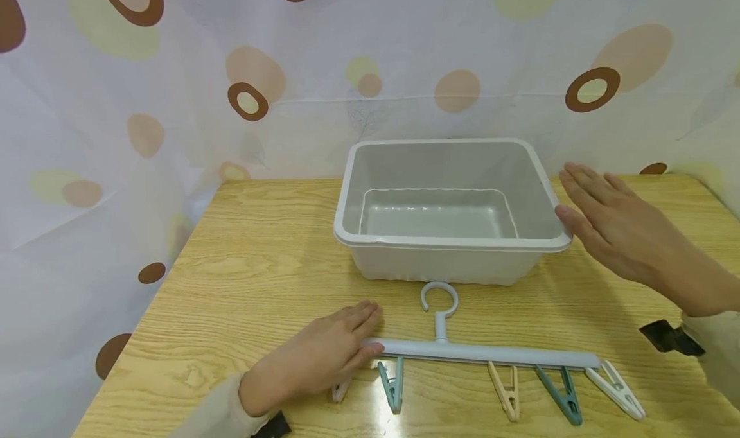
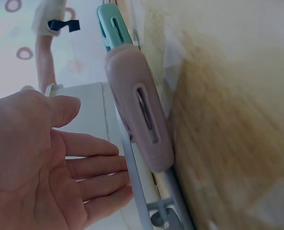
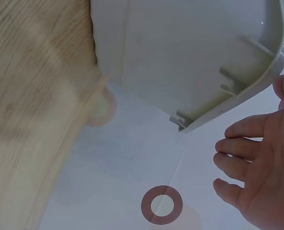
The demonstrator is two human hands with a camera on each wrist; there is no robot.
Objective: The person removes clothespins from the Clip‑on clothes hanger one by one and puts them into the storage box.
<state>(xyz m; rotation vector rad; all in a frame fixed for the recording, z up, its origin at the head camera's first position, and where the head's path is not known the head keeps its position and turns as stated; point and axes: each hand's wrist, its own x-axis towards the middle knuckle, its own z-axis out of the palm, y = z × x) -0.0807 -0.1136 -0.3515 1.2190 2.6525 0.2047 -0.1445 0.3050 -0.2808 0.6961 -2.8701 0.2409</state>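
A pale grey clip hanger (image 1: 485, 351) with an open-ended hook lies on the table, several clothespins along its bar. My left hand (image 1: 324, 351) is over the bar's left end, fingers straight; whether it presses down cannot be told. Partly hidden below that hand is a mauve clothespin (image 2: 139, 110), large in the left wrist view. Farther right are a light teal clothespin (image 1: 393, 386), a beige one, a dark teal one and a white clothespin (image 1: 618, 390). My right hand (image 1: 618, 232) is at the right rim of a light grey plastic basin (image 1: 439, 264), fingers extended, thumb close to the rim.
The basin stands behind the hanger, and no objects show inside it. A wood-grain table (image 1: 248, 258) bears everything. Behind and left of it hangs a white curtain (image 1: 312, 52) with brown, peach and yellow circles.
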